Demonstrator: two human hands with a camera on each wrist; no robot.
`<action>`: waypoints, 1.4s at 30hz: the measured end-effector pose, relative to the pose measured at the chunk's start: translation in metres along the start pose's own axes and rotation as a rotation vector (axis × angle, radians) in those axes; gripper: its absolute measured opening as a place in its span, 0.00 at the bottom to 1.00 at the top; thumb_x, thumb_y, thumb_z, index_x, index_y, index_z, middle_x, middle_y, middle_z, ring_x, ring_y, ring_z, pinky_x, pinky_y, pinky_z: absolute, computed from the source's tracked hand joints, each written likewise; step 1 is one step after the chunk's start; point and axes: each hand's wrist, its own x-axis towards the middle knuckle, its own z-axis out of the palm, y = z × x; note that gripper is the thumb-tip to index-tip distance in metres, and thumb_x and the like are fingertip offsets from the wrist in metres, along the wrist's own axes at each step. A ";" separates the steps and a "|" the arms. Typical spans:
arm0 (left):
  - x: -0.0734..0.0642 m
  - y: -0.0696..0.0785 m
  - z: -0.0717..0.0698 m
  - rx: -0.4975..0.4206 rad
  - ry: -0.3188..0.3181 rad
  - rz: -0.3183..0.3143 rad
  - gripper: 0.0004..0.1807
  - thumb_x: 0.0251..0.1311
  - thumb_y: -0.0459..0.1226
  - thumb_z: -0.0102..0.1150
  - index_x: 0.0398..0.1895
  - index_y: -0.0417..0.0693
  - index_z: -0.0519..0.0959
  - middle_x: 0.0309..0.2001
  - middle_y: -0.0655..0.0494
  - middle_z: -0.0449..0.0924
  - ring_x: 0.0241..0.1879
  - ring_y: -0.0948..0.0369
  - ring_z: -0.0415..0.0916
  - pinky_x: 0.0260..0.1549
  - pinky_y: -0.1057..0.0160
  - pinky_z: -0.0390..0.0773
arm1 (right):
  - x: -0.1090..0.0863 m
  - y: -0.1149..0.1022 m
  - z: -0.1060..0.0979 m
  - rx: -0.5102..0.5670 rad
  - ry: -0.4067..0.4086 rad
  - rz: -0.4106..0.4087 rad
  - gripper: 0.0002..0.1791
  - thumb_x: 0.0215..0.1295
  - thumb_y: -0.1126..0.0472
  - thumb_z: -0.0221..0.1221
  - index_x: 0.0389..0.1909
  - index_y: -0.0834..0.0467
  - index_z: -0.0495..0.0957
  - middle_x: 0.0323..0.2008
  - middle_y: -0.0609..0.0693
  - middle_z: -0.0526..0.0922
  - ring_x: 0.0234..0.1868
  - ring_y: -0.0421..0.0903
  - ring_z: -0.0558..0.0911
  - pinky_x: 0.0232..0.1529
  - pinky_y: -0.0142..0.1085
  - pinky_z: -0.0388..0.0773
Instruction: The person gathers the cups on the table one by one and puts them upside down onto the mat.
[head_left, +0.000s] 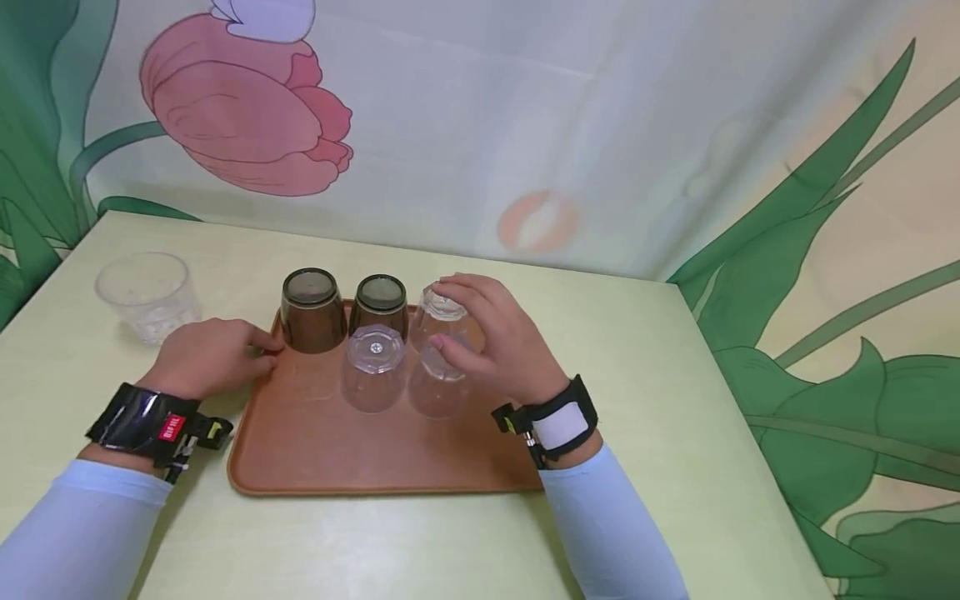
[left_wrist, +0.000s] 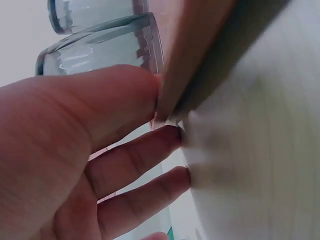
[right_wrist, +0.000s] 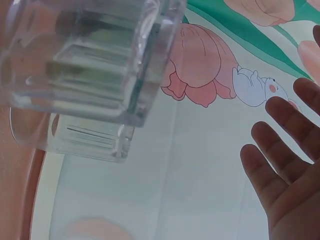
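A brown tray (head_left: 337, 454) lies on the table, carrying several upside-down glasses. My left hand (head_left: 213, 358) pinches the tray's left rim; in the left wrist view the thumb (left_wrist: 120, 95) lies against the rim and fingertips reach its lower edge. Two smoky dark glasses (head_left: 311, 312) stand along the back. A clear glass (head_left: 429, 323) is beside them at the back right. In front are a clear faceted glass (head_left: 373, 375) and another clear glass (head_left: 435, 393). My right hand (head_left: 510, 346) hovers over the right-hand clear glasses, its fingers extended and apart from the glass in the right wrist view.
A clear glass tumbler (head_left: 146, 292) stands mouth up on the table, left of the tray. The pale table (head_left: 637, 467) extends to the right and front. A curtain with printed flowers (head_left: 465, 125) hangs behind the table.
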 end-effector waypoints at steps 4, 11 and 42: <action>-0.002 0.001 -0.001 -0.057 -0.024 -0.004 0.22 0.64 0.49 0.62 0.54 0.45 0.85 0.48 0.41 0.85 0.40 0.51 0.79 0.26 0.58 0.77 | -0.001 0.000 -0.001 0.005 0.002 0.021 0.29 0.63 0.54 0.65 0.63 0.61 0.74 0.61 0.59 0.76 0.65 0.54 0.73 0.69 0.41 0.69; -0.015 0.024 -0.029 -0.048 0.088 0.004 0.23 0.66 0.51 0.58 0.54 0.44 0.83 0.51 0.38 0.84 0.48 0.42 0.80 0.33 0.44 0.83 | 0.001 -0.002 -0.006 0.012 -0.002 0.054 0.29 0.62 0.55 0.66 0.63 0.60 0.74 0.62 0.60 0.74 0.65 0.54 0.72 0.67 0.42 0.71; -0.035 0.122 -0.058 -0.262 0.624 0.641 0.41 0.49 0.41 0.73 0.70 0.48 0.71 0.69 0.49 0.71 0.68 0.49 0.68 0.66 0.47 0.70 | 0.000 -0.008 -0.011 0.070 0.082 -0.002 0.34 0.62 0.53 0.65 0.66 0.61 0.70 0.61 0.60 0.75 0.65 0.53 0.73 0.68 0.43 0.71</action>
